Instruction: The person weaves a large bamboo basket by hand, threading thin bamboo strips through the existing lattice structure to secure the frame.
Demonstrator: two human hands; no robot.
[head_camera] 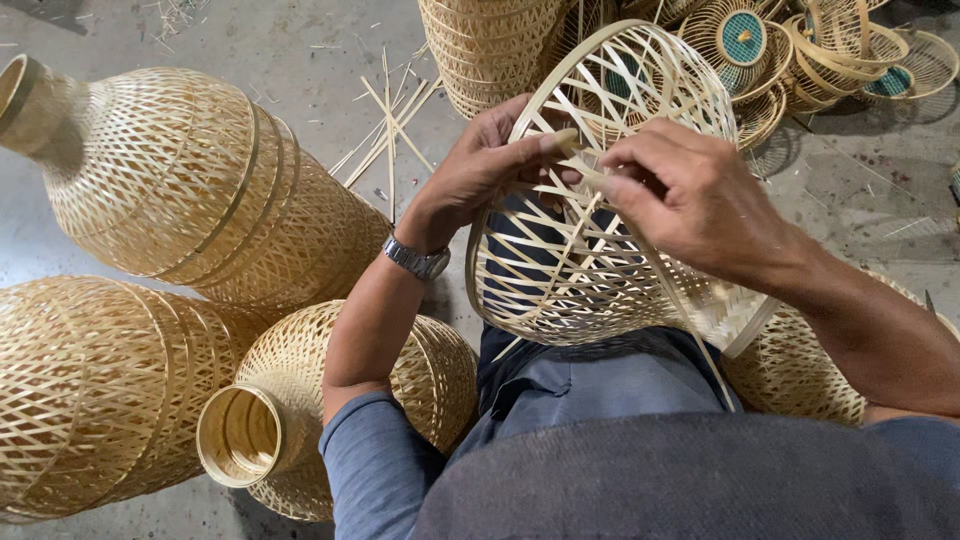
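Bamboo everywhere: the person sits w/ a half-woven, open-lattice pale bamboo basket frame (600, 200) propped on the lap, rim tipped up toward the head camera. Left hand (485, 165), steel watch (418, 260) on the wrist, grips the frame's edge, thumb pressed along a thin loose bamboo strip (580, 160). Right hand (690, 205) is curled over the lattice, fingertips pinching that same strip approx. mid-frame. Frame looks light and springy, strips thin & probably easy to crack if bent hard, so the thicker rim hoop seems the safest hold. Finished bottle-shaped woven bamboo lampshades (180, 180) lie on the concrete floor (860, 190) to the left, spare splints (390, 120) nearby.
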